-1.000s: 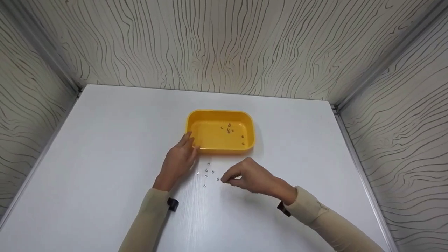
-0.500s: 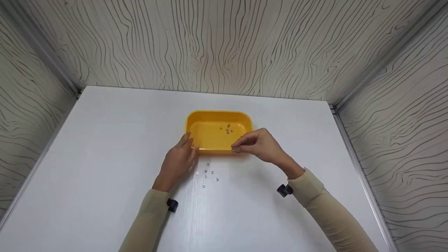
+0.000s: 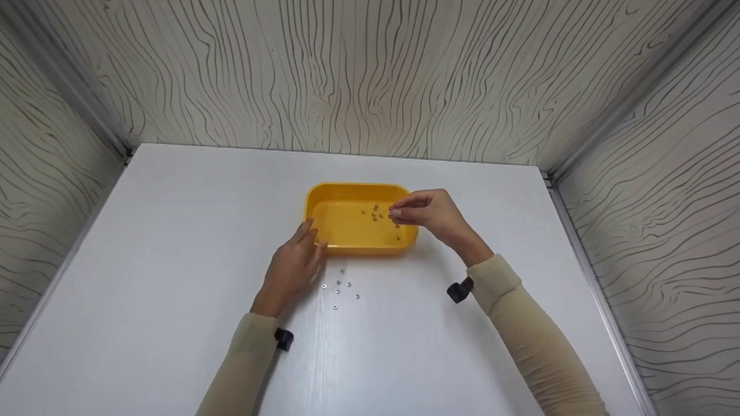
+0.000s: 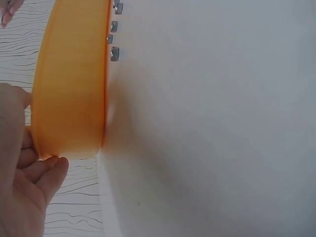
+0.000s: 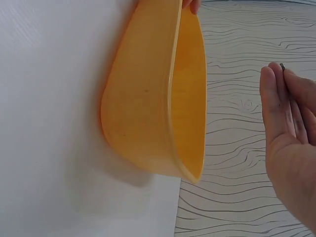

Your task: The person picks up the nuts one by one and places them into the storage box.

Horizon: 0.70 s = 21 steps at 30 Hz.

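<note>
A yellow plastic bin (image 3: 361,250) stands on the white table, several small metal nuts (image 3: 374,215) scattered on its floor. At its near left corner my left hand (image 3: 291,267) grips the rim; the left wrist view shows the fingers (image 4: 52,177) bent around that corner. Over the right part of the bin is my right hand (image 3: 436,215), pinching one nut (image 5: 282,66) between thumb and fingertips. In the right wrist view this hand is above the rim level. In front of the bin, several more nuts (image 3: 338,292) lie loose on the table.
The white table (image 3: 191,242) reaches to a wood-grain patterned wall (image 3: 347,81) at the back, with similar panels left and right. Dark wrist cameras sit on both wrists, the left one (image 3: 284,339) close over the table.
My right hand has picked a nut from beside the loose ones and carried it up and over the bin's right side. The left hand has stayed at the bin's corner.
</note>
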Each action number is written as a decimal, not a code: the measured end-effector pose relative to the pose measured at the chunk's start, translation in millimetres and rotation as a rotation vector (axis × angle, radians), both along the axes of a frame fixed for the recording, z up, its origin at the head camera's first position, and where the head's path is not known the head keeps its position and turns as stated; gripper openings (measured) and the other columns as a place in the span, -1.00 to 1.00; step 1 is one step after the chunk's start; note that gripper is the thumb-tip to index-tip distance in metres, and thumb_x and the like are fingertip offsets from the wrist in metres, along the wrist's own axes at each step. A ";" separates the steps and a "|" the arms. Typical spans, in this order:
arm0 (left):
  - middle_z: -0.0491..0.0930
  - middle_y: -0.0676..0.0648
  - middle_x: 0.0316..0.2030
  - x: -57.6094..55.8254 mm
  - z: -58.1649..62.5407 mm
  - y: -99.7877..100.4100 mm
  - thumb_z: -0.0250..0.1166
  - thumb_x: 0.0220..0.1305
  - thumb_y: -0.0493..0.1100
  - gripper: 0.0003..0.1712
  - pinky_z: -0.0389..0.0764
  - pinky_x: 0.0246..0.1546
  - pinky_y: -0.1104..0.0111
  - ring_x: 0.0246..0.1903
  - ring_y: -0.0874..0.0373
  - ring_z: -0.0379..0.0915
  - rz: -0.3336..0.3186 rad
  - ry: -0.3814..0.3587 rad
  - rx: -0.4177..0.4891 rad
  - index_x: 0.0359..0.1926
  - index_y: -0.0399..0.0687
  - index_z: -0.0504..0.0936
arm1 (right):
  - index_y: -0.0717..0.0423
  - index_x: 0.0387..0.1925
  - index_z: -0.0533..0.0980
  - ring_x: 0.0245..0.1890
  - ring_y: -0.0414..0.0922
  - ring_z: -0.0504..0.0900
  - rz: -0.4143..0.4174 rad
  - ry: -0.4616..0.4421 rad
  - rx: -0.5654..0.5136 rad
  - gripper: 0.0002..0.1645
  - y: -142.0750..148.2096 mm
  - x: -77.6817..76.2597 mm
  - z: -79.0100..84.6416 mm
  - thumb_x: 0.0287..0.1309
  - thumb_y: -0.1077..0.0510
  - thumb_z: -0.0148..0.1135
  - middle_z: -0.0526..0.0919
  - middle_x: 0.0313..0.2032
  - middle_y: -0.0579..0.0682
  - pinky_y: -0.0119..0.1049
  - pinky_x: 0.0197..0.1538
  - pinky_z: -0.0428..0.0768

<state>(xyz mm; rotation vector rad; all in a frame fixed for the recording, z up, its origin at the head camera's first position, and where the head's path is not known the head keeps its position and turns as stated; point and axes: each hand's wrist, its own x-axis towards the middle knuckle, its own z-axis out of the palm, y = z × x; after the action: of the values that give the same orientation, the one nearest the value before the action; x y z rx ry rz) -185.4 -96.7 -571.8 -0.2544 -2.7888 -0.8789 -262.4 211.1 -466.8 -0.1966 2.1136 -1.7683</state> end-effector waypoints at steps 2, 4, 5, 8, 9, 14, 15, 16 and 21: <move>0.35 -0.11 0.57 0.0 0.2 0.0 0.14 0.60 0.12 -0.41 0.53 0.43 0.07 0.43 -0.12 0.48 0.000 -0.006 -0.001 0.38 -0.18 0.56 | 0.26 -0.02 0.73 -0.04 -0.03 0.86 -0.023 -0.029 0.006 -0.66 -1.4 -6.2 -2.0 0.20 0.19 0.53 0.84 -0.06 0.12 -0.10 0.19 0.75; 0.35 -0.11 0.57 0.5 0.7 0.0 0.14 0.60 0.11 -0.41 0.53 0.43 0.07 0.44 -0.12 0.46 0.000 -0.009 0.000 0.39 -0.18 0.55 | 0.29 0.01 0.72 -0.04 -0.04 0.86 -0.040 -0.054 0.009 -0.63 -3.1 -12.4 -3.8 0.21 0.20 0.52 0.83 -0.06 0.12 -0.14 0.17 0.76; 0.36 -0.13 0.56 0.5 0.6 -0.5 0.14 0.60 0.10 -0.42 0.55 0.42 0.06 0.43 -0.13 0.48 -0.004 0.001 -0.003 0.38 -0.20 0.56 | 0.31 0.01 0.71 -0.06 -0.05 0.87 -0.045 -0.063 0.003 -0.64 -4.2 -15.6 -5.0 0.22 0.22 0.51 0.83 -0.07 0.11 -0.16 0.15 0.77; 0.38 -0.14 0.55 0.9 1.2 -2.2 0.14 0.61 0.08 -0.43 0.58 0.39 0.06 0.41 -0.14 0.50 -0.010 0.018 -0.012 0.37 -0.23 0.56 | 0.39 0.05 0.68 -0.12 -0.11 0.87 -0.051 -0.089 -0.002 -0.64 -8.0 -25.1 -7.4 0.26 0.28 0.46 0.84 -0.13 0.08 -0.22 0.09 0.79; 0.38 -0.15 0.54 1.0 1.2 -2.7 0.14 0.61 0.08 -0.43 0.59 0.38 0.06 0.41 -0.15 0.50 -0.012 0.025 -0.015 0.36 -0.24 0.56 | 0.41 0.06 0.66 -0.13 -0.12 0.87 -0.056 -0.094 0.006 -0.63 -9.2 -28.0 -7.6 0.27 0.29 0.44 0.84 -0.14 0.07 -0.24 0.07 0.80; 0.39 -0.16 0.53 0.8 1.3 -3.2 0.16 0.60 0.06 -0.44 0.60 0.37 0.06 0.39 -0.16 0.52 -0.014 0.047 -0.014 0.35 -0.25 0.57 | 0.41 0.14 0.63 -0.12 -0.15 0.86 -0.085 -0.108 0.082 -0.59 -11.6 -38.2 -7.4 0.32 0.28 0.39 0.83 -0.11 0.07 -0.24 0.08 0.80; 0.39 -0.16 0.54 0.8 1.1 -2.9 0.16 0.60 0.06 -0.44 0.60 0.37 0.06 0.39 -0.16 0.52 -0.015 0.046 -0.011 0.35 -0.25 0.57 | 0.40 0.13 0.64 -0.12 -0.15 0.86 -0.092 -0.108 0.102 -0.60 -11.5 -39.1 -7.2 0.33 0.28 0.39 0.83 -0.10 0.08 -0.25 0.08 0.80; 0.39 -0.16 0.54 0.7 1.0 -2.6 0.15 0.60 0.06 -0.44 0.60 0.37 0.05 0.38 -0.17 0.53 -0.016 0.043 -0.010 0.35 -0.24 0.57 | 0.39 0.12 0.65 -0.12 -0.15 0.86 -0.097 -0.109 0.120 -0.62 -11.4 -39.8 -7.4 0.33 0.28 0.39 0.83 -0.09 0.09 -0.25 0.07 0.80; 0.39 -0.16 0.54 -1.4 -0.2 -1.4 0.15 0.60 0.07 -0.44 0.62 0.35 0.04 0.35 -0.19 0.56 -0.020 0.041 -0.017 0.35 -0.24 0.57 | 0.33 0.05 0.70 -0.10 -0.10 0.85 -0.085 -0.115 0.213 -0.71 -10.0 -39.5 -5.9 0.34 0.29 0.37 0.82 -0.08 0.12 -0.26 0.06 0.81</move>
<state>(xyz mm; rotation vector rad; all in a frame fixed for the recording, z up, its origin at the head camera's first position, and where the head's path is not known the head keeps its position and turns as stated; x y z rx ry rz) -186.7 -98.1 -572.0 -0.3000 -2.7615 -0.8458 -301.9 201.0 -472.6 0.0511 2.2351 -1.5444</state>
